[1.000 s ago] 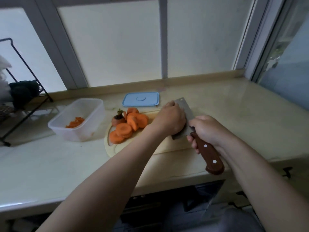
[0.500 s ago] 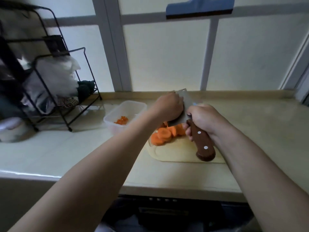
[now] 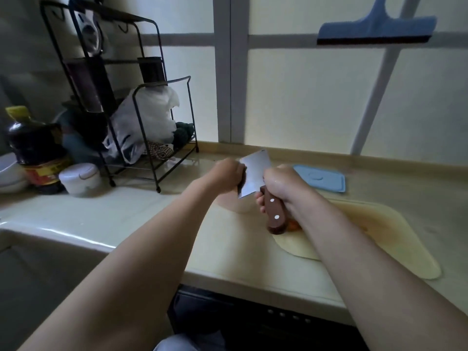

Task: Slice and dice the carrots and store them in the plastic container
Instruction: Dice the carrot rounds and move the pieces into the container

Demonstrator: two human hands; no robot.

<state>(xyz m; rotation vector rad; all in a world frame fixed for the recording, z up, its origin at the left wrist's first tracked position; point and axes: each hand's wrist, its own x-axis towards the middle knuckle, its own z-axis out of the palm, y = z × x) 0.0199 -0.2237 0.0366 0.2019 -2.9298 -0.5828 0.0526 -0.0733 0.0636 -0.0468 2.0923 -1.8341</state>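
left arm: bare, your forearm reaches forward from the lower left.
left hand (image 3: 226, 174): knuckles up, set against the flat of the cleaver (image 3: 254, 171); your fingers are hidden.
right arm: bare, coming in from the lower right.
right hand (image 3: 282, 184): your fingers wrap the cleaver's handle, blade tip raised.

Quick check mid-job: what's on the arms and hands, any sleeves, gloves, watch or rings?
Nothing worn shows. Left forearm and right forearm are bare to the frame edge, no sleeves. Left hand and right hand are ungloved; no watch, bracelet or ring visible.
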